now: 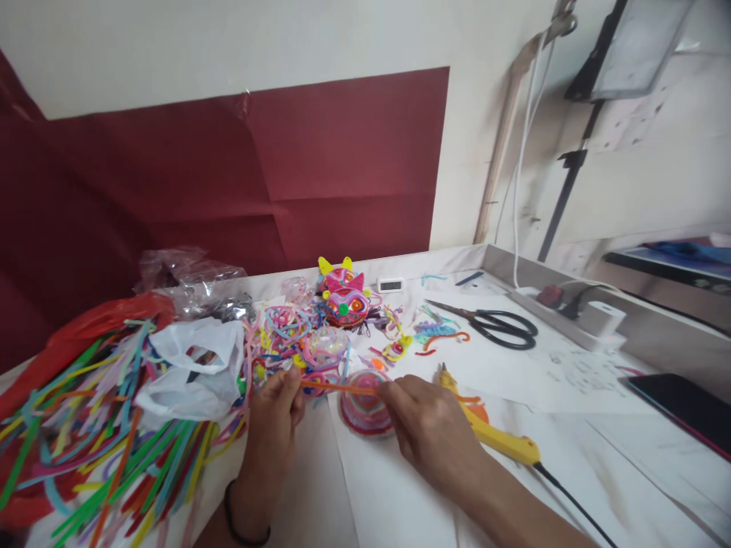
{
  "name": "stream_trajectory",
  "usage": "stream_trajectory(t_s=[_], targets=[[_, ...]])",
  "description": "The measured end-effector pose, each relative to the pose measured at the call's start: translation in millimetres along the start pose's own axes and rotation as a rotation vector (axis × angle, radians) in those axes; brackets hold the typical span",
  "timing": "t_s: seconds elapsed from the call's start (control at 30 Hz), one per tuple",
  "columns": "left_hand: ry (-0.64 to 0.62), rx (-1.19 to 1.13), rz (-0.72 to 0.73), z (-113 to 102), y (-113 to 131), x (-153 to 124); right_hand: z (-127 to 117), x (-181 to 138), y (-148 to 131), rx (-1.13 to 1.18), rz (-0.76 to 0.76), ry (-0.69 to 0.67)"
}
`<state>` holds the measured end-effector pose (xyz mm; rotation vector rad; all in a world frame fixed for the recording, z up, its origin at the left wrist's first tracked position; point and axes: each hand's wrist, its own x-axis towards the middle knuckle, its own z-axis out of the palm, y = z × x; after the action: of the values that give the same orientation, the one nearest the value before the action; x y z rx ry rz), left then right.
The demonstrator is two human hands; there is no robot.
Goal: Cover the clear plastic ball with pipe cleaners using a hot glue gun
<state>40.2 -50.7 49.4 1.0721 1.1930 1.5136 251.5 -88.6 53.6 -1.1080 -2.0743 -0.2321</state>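
Observation:
My left hand [274, 415] and my right hand [428, 426] each pinch one end of an orange strip [339, 387], stretched level between them. Just under and behind the strip sits a round pink and red coiled piece [362, 411] on the white paper. Both hands are closed on the strip's ends.
A yellow glue gun [496, 438] with a black cord lies right of my right hand. Black scissors [496, 323] lie further back. A big heap of coloured strips [97, 434] fills the left, with plastic bags [194, 365]. Finished colourful figures [346, 297] stand at the back. A dark phone [679, 403] lies at the right.

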Motion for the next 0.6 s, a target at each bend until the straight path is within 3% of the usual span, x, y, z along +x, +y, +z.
stream_trajectory(t_s=[0.13,0.6], targets=[[-0.062,-0.022,-0.035,3.1,-0.5,-2.2,-1.4,-0.2,4.4,-0.001,0.049,-0.005],[-0.125,0.055,-0.04,5.0,4.2,-5.9,5.2,4.8,-2.9,-0.184,-0.204,0.056]])
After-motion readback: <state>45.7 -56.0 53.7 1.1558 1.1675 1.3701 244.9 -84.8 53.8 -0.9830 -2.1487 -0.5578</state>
